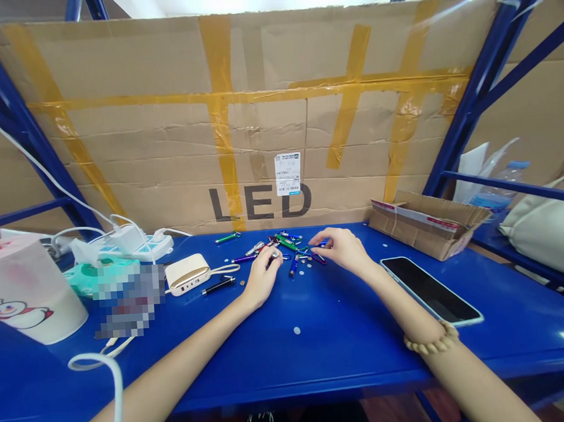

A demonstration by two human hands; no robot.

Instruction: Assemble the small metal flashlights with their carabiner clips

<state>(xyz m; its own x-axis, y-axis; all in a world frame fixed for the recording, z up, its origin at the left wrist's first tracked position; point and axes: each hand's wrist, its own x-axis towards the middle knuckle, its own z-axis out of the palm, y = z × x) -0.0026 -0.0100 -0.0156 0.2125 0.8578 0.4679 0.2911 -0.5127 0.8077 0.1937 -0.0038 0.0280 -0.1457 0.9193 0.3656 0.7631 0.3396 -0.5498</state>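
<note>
A pile of small metal keychain flashlights (288,242) in green, blue, red and silver, some with carabiner clips, lies on the blue tabletop (318,336). At the pile's near left edge, my left hand (261,277) is closed, with a small round silver end of something showing at its fingertips. My right hand (344,250) reaches in from the right, its thumb and fingers closed round what looks like a blue flashlight (323,242). Another blue flashlight (294,265) lies between the hands. Outside the pile are a green flashlight (227,238) and a black one (218,285).
To the left are a cream power bank (187,273), a power strip (155,246), a wipes pack (83,278) and a large cup (33,290). A phone (430,289) and an open cardboard box (426,226) sit right. A large carton (164,154) stands behind.
</note>
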